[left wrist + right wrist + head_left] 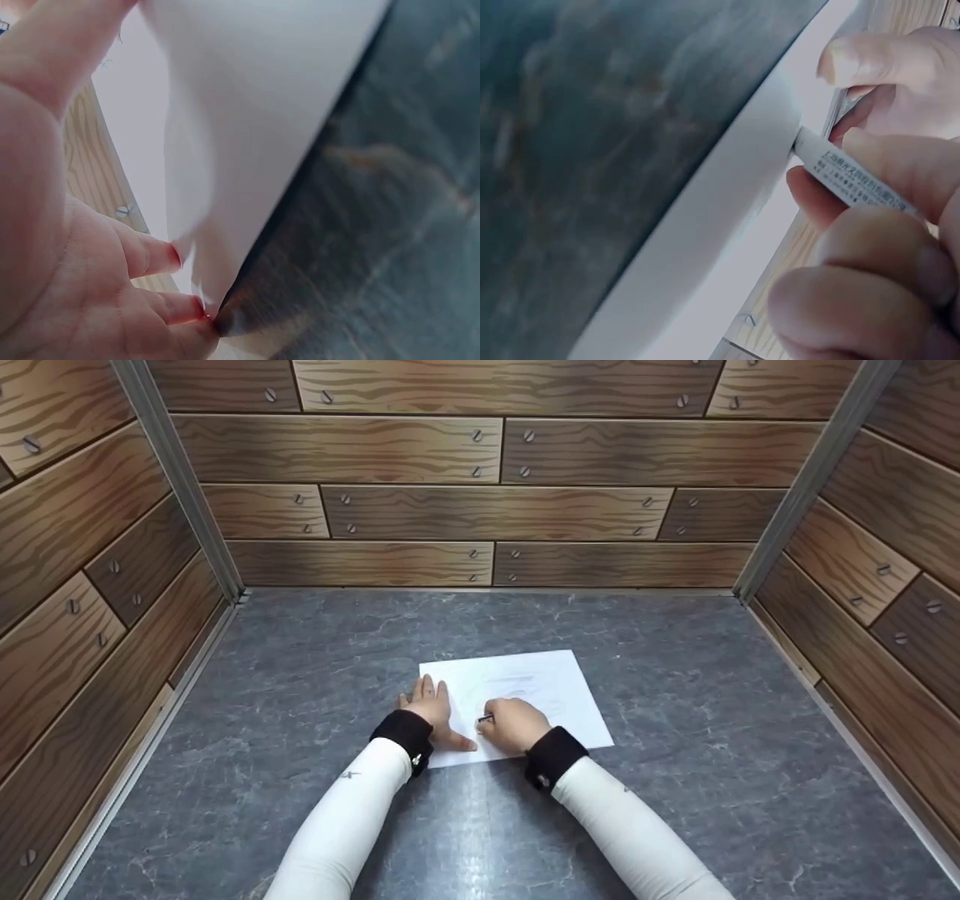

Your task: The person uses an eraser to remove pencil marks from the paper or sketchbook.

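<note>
A white sheet of paper (pixel 577 697) with faint grey pencil marks lies on the grey tabletop, slightly askew. My left hand (pixel 431 711) rests on its left side, fingers spread and thumb pointing right. In the left wrist view, those fingertips (pixel 169 256) are at the sheet (pixel 262 112) near its edge. My right hand (pixel 517 725) pinches a small eraser (pixel 855 176) in a printed sleeve between thumb and fingers, and its white end meets the paper. From the head view, only a short bit of the eraser (pixel 486 718) shows past the knuckles, close to the left thumb.
The marbled grey tabletop (pixel 300 660) surrounds the sheet. Wood-patterned panels (pixel 412 510) close off the back and both sides, with metal corner posts (pixel 180 480) where they meet. Black bands (pixel 556 756) circle both wrists over white sleeves.
</note>
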Action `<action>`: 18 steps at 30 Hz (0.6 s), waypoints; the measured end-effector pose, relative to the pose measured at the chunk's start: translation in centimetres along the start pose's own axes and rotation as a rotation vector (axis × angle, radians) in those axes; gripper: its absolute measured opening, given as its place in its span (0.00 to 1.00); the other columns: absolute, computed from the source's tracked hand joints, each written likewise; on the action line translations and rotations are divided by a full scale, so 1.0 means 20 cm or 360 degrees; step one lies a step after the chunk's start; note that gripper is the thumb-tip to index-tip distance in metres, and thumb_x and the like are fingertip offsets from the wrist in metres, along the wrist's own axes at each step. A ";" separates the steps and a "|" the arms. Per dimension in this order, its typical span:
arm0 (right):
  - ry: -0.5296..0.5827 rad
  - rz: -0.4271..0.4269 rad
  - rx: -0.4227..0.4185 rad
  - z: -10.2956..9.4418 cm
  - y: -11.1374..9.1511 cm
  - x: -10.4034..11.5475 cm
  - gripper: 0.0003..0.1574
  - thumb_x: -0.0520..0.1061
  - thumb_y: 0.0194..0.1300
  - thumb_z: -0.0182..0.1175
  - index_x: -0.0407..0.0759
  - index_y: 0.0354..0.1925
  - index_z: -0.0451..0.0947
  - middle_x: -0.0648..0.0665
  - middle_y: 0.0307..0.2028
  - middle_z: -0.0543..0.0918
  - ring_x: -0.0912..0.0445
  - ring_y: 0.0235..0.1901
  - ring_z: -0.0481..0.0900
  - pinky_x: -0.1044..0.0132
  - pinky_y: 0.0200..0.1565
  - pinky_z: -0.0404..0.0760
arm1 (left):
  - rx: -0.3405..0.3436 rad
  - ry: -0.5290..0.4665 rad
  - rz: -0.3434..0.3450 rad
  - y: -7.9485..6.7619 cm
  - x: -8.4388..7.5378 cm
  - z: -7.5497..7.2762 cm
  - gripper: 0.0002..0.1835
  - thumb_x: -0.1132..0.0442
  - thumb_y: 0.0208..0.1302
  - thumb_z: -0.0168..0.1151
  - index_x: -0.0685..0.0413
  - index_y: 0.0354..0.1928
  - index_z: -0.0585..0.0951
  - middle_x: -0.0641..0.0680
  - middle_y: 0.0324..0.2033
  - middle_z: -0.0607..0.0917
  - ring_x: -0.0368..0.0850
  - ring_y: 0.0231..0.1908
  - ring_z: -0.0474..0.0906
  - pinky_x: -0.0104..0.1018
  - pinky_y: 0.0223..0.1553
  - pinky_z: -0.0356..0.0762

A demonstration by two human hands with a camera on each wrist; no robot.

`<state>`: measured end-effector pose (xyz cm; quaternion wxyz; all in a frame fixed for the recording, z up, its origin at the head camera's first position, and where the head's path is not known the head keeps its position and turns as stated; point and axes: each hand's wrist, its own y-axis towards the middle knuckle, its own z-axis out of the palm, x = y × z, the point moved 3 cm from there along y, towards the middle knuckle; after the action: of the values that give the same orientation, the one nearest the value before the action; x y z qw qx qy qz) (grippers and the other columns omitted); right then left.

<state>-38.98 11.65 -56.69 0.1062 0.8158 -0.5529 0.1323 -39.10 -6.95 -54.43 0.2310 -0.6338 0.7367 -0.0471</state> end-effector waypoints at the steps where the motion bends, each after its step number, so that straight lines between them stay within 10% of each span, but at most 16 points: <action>1: -0.0006 0.0015 -0.0010 0.00 0.01 0.00 0.17 0.52 0.84 0.71 0.38 0.52 0.92 0.36 0.48 0.98 0.38 0.51 0.96 0.40 0.58 0.93 | -0.0002 0.0002 0.0001 0.00 0.00 0.00 0.78 0.27 0.65 0.84 0.64 0.97 0.47 0.74 0.95 0.41 0.68 0.98 0.35 0.74 0.95 0.43; 18: -0.0033 0.0072 0.0013 0.01 0.04 -0.05 0.17 0.53 0.85 0.71 0.39 0.53 0.93 0.38 0.48 0.98 0.40 0.49 0.97 0.42 0.57 0.94 | 0.0059 -0.0014 0.0002 0.00 0.01 -0.01 0.78 0.27 0.67 0.81 0.64 0.97 0.44 0.73 0.95 0.37 0.67 0.98 0.31 0.74 0.96 0.41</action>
<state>-39.99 12.12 -57.19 0.0941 0.8049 -0.5717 0.1284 -39.25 -7.16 -54.36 0.2459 -0.6291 0.7351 -0.0579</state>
